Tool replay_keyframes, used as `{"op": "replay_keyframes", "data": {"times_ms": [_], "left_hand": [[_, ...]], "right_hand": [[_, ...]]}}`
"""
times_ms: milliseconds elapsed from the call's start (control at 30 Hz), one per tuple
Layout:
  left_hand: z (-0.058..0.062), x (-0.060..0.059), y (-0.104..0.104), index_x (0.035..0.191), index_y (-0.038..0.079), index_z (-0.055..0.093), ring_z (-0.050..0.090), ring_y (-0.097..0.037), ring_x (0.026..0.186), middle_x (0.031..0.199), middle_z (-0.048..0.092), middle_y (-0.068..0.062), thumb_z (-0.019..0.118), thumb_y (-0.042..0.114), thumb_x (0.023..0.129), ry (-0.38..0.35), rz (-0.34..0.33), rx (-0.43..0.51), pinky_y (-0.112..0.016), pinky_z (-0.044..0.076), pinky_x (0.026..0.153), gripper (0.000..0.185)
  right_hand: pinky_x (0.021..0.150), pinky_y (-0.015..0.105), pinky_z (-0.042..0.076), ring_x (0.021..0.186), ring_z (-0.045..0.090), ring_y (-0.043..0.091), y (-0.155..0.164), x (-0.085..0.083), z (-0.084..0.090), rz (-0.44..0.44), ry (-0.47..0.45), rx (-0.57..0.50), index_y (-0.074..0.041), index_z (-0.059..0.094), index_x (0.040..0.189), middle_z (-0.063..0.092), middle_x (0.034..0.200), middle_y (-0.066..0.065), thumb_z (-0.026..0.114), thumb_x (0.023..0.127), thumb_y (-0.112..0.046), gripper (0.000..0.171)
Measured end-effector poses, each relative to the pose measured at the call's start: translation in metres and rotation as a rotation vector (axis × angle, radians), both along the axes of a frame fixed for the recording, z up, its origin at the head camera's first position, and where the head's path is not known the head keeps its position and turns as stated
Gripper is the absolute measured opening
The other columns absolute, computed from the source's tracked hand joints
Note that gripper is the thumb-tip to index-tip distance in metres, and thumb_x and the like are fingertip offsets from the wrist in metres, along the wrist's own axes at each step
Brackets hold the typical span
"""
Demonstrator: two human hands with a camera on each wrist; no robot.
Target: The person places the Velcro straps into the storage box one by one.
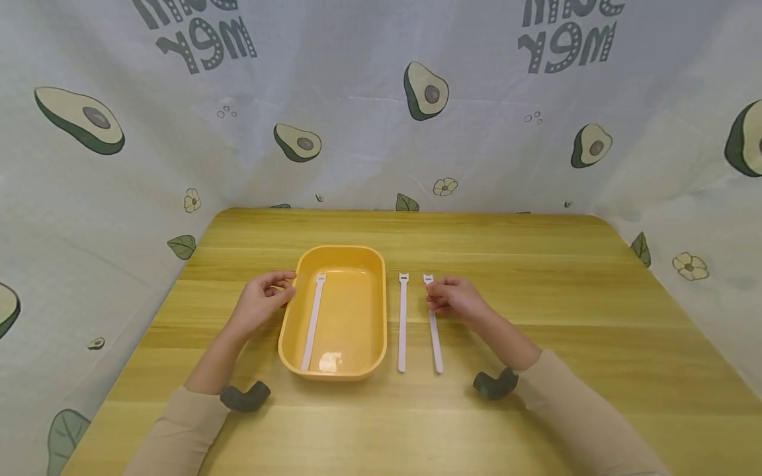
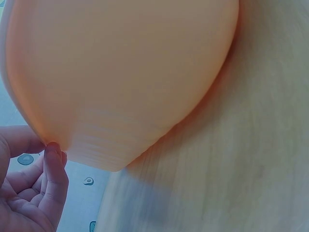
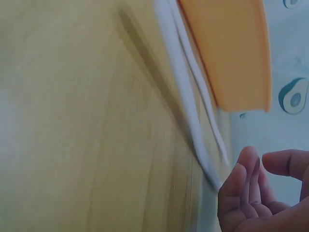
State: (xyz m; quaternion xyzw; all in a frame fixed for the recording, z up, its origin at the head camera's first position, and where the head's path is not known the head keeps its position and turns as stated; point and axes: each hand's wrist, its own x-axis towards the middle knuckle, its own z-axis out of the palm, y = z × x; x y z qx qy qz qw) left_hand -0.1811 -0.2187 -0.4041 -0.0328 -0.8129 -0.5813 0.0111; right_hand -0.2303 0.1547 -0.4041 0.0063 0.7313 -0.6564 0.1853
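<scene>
A yellow plastic tray (image 1: 333,377) stands left of the table's middle, with a white cable tie (image 1: 313,324) lying lengthwise in it. My left hand (image 1: 265,301) pinches the tray's left rim between thumb and fingers; the left wrist view shows the tray wall (image 2: 125,87) up close. Right of the tray a second white cable tie (image 1: 402,324) lies on the table. My right hand (image 1: 455,299) holds a third cable tie (image 1: 436,344) near its slotted head. In the right wrist view this cable tie (image 3: 181,77) stands off its shadow, and the fingers (image 3: 236,188) hide its end.
The wooden table (image 1: 536,264) reaches back to a white curtain (image 1: 357,172) printed with avocados. A dark curved piece (image 1: 245,396) sits by the left wrist, and another dark curved piece (image 1: 496,384) by the right wrist.
</scene>
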Motion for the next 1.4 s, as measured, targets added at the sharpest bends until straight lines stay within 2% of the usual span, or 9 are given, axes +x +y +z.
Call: {"op": "replay_keyframes", "data": {"times_ms": [200, 433, 600, 733, 967, 1200, 1300, 1400], "left_hand": [[0.001, 0.000, 0.000, 0.124, -0.008, 0.059, 0.053, -0.010, 0.068, 0.098, 0.058, -0.015, 0.065, 0.009, 0.094, 0.005, -0.003, 0.002, -0.024, 0.052, 0.065, 0.035], [0.001, -0.001, 0.000, 0.124, -0.007, 0.059, 0.052, -0.010, 0.067, 0.098, 0.058, -0.015, 0.065, 0.010, 0.094, 0.004, 0.000, -0.004, -0.022, 0.050, 0.063, 0.035], [0.001, 0.000, 0.000, 0.124, -0.008, 0.059, 0.051, -0.010, 0.066, 0.098, 0.058, -0.014, 0.065, 0.009, 0.094, 0.006, -0.002, -0.003, -0.022, 0.050, 0.062, 0.034], [0.000, 0.000, 0.000, 0.123, -0.008, 0.059, 0.050, -0.011, 0.066, 0.098, 0.058, -0.014, 0.064, 0.009, 0.094, 0.008, -0.001, -0.006, -0.021, 0.048, 0.060, 0.034], [-0.001, -0.001, 0.000, 0.124, -0.008, 0.059, 0.051, -0.012, 0.066, 0.098, 0.058, -0.015, 0.064, 0.009, 0.094, 0.009, -0.002, -0.006, -0.021, 0.048, 0.060, 0.034], [0.000, -0.001, 0.000, 0.124, -0.008, 0.059, 0.052, -0.013, 0.067, 0.098, 0.058, -0.015, 0.064, 0.009, 0.094, 0.008, 0.000, -0.010, -0.020, 0.048, 0.060, 0.034], [0.000, -0.001, 0.000, 0.124, -0.008, 0.060, 0.052, -0.013, 0.067, 0.098, 0.058, -0.014, 0.064, 0.008, 0.094, 0.006, 0.004, -0.010, -0.020, 0.048, 0.060, 0.034], [0.000, 0.000, 0.000, 0.124, -0.008, 0.060, 0.052, -0.013, 0.067, 0.098, 0.058, -0.014, 0.064, 0.008, 0.094, 0.001, 0.006, -0.008, -0.020, 0.048, 0.061, 0.034]], "right_hand": [[0.057, 0.021, 0.052, 0.061, 0.061, 0.009, 0.003, -0.002, -0.002, -0.022, 0.047, 0.122, 0.012, 0.057, 0.103, 0.064, 0.072, 0.003, 0.055, 0.094, -0.002, 0.017], [0.056, 0.021, 0.051, 0.061, 0.061, 0.010, 0.004, 0.000, -0.004, -0.061, 0.136, 0.359, 0.009, 0.060, 0.097, 0.066, 0.076, 0.008, 0.066, 0.088, 0.000, 0.014], [0.056, 0.022, 0.048, 0.064, 0.059, 0.012, 0.001, 0.003, -0.004, -0.066, 0.210, 0.541, 0.004, 0.061, 0.093, 0.064, 0.079, 0.008, 0.075, 0.080, -0.004, 0.020], [0.059, 0.024, 0.048, 0.070, 0.058, 0.017, -0.003, 0.006, -0.005, -0.052, 0.249, 0.618, 0.003, 0.060, 0.094, 0.063, 0.083, 0.010, 0.078, 0.077, -0.005, 0.025], [0.055, 0.025, 0.046, 0.071, 0.059, 0.019, -0.009, 0.009, -0.006, -0.060, 0.285, 0.647, 0.002, 0.062, 0.092, 0.065, 0.082, 0.010, 0.077, 0.075, -0.002, 0.023], [0.056, 0.025, 0.046, 0.071, 0.059, 0.019, -0.011, 0.010, -0.005, -0.068, 0.273, 0.633, 0.002, 0.062, 0.091, 0.066, 0.082, 0.011, 0.077, 0.076, -0.002, 0.022], [0.055, 0.024, 0.047, 0.069, 0.059, 0.017, -0.010, 0.009, -0.005, -0.088, 0.256, 0.599, 0.002, 0.063, 0.092, 0.066, 0.082, 0.010, 0.075, 0.077, -0.001, 0.019], [0.055, 0.022, 0.048, 0.065, 0.060, 0.013, -0.007, 0.008, -0.006, -0.125, 0.200, 0.513, 0.004, 0.063, 0.093, 0.065, 0.079, 0.009, 0.072, 0.080, 0.000, 0.016]]}}
